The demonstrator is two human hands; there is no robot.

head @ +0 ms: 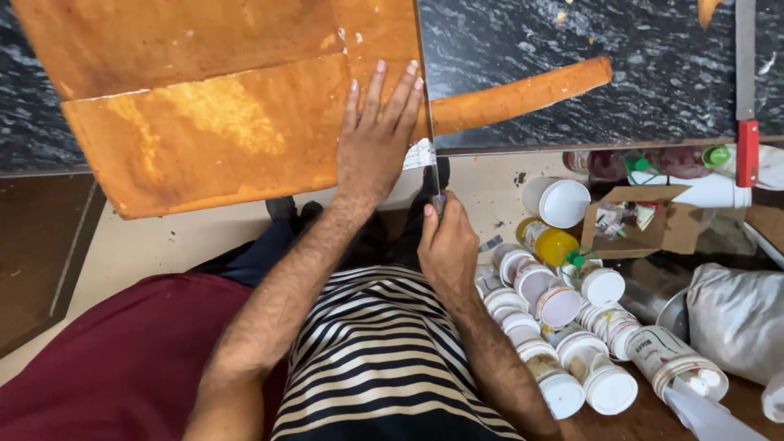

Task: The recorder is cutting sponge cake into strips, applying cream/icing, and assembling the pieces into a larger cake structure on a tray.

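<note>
On sponge sheet (204, 139), left hand (376, 143)

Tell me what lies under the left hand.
The left hand presses flat on a browned sheet cake, beside the long knife held by the right hand. The cake surface beneath the palm is hidden.

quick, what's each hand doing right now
Left hand: open, pressed flat on the sponge cake sheet.
Right hand: closed around the handle of a long knife.
</note>
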